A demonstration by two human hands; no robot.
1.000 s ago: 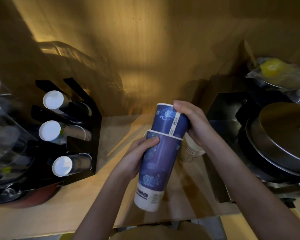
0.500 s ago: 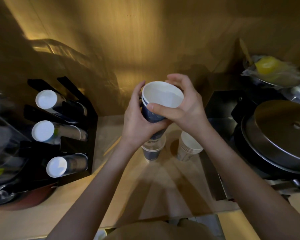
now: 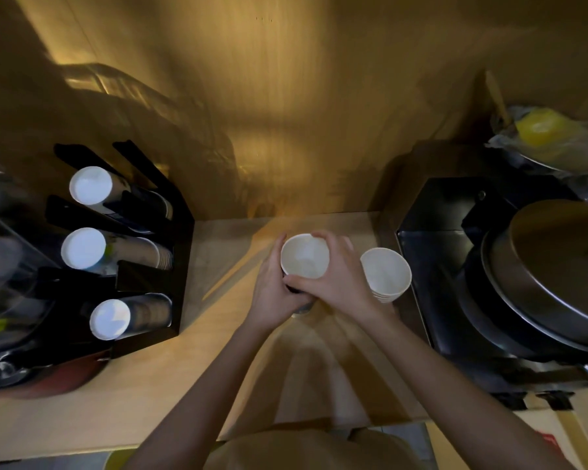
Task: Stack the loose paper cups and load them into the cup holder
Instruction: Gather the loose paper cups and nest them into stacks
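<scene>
An upright stack of blue paper cups (image 3: 304,256) stands open end up at the middle of the wooden counter (image 3: 218,351). My left hand (image 3: 274,293) wraps its left side. My right hand (image 3: 335,276) grips its right side, fingers curled over the rim. Only the white inside of the top cup shows clearly; the blue walls are mostly hidden by my hands. A second stack of pale paper cups (image 3: 386,273) stands just right of my right hand. The black cup holder (image 3: 177,225) at the left carries three rows of stacked cups lying on their sides, white bottoms toward me.
A black appliance (image 3: 431,239) with a large round metal lid (image 3: 557,266) fills the right side. A bag with something yellow (image 3: 540,130) lies behind it. Clear plastic containers (image 3: 4,266) crowd the far left. A wooden wall rises behind the counter.
The blue cups, first held tilted and being pushed together, were turned upright and lowered. They now sit low over the counter, where a loose blue cup stood, both hands still round them.
</scene>
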